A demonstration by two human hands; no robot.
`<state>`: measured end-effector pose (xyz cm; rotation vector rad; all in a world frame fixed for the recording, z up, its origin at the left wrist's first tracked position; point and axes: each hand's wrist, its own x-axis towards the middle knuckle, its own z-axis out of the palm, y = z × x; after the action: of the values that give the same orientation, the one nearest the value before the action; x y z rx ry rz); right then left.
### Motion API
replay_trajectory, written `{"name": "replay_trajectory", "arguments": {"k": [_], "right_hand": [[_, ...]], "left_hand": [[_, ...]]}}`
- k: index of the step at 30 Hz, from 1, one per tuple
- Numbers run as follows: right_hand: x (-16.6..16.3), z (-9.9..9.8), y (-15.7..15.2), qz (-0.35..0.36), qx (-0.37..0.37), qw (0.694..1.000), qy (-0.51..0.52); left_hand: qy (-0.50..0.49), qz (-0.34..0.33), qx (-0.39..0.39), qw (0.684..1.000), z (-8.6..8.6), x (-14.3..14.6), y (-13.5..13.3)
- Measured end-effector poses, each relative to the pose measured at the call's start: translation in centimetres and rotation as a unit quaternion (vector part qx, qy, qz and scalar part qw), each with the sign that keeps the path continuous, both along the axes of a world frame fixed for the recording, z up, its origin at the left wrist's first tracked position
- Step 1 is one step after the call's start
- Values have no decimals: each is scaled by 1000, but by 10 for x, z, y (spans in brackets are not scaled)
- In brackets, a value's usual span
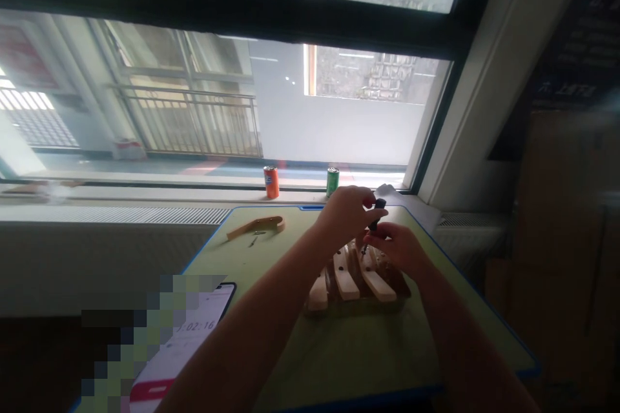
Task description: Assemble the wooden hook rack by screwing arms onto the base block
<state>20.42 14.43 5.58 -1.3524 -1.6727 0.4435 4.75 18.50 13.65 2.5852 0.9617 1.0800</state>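
Observation:
A screwdriver with a black handle (380, 205) stands tilted over a brown wooden board (404, 290). My left hand (346, 210) is closed around the upper part of that handle. Lower down, my right hand (400, 246) pinches near the handle's base, fingers closed around the screwdriver. Its thin shaft points down at a pale, angled wooden piece (380, 287) on the board. Beside this piece lie two similar ones, a middle wooden piece (346, 284) and a left wooden piece (318, 297), with dark holes or screw heads. My hands partly hide the board's far side.
A loose curved wooden piece (256, 226) lies at the table's far left, with a few screws (253, 241) beside it. A phone (194, 329) showing a timer rests at the front left. An orange can (271, 182) and a green can (332, 181) stand on the windowsill.

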Motion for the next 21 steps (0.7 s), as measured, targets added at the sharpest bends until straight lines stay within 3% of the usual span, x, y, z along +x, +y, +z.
{"name": "replay_trajectory", "arguments": {"k": [5, 12, 21], "right_hand": [[-1, -1, 0, -3, 0, 1000, -5], [2, 1, -4, 44, -19, 999, -11], [-2, -1, -2, 0, 10, 999, -49]], "left_hand": [[10, 0, 10, 1000, -1, 2, -1], [29, -56, -33, 997, 4, -1, 0], [-8, -60, -34, 998, -3, -2, 3]]}}
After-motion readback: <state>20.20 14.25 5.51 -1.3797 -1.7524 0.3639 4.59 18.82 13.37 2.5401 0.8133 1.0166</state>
